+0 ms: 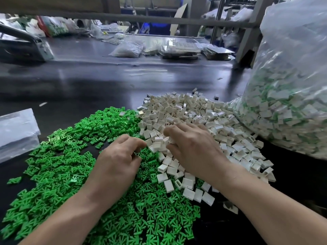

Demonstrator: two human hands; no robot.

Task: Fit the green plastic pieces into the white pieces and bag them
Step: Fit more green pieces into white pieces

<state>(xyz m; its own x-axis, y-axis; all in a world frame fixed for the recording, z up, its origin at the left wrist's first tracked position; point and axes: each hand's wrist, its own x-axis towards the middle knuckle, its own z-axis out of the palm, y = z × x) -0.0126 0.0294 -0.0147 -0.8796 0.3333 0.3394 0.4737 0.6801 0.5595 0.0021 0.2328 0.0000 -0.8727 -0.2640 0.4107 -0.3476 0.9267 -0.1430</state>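
Observation:
A wide heap of small green plastic pieces covers the near left of the dark table. A heap of white box-shaped pieces lies to its right. My left hand hovers over the seam between the heaps, its curled fingertips pinching a small green piece. My right hand rests on the white heap with fingers curled round several white pieces. A big clear bag of assembled white-and-green pieces stands at the right.
Flat clear plastic bags lie at the left edge. Farther back are a filled small bag, trays of parts and a grey machine. A metal rail crosses overhead.

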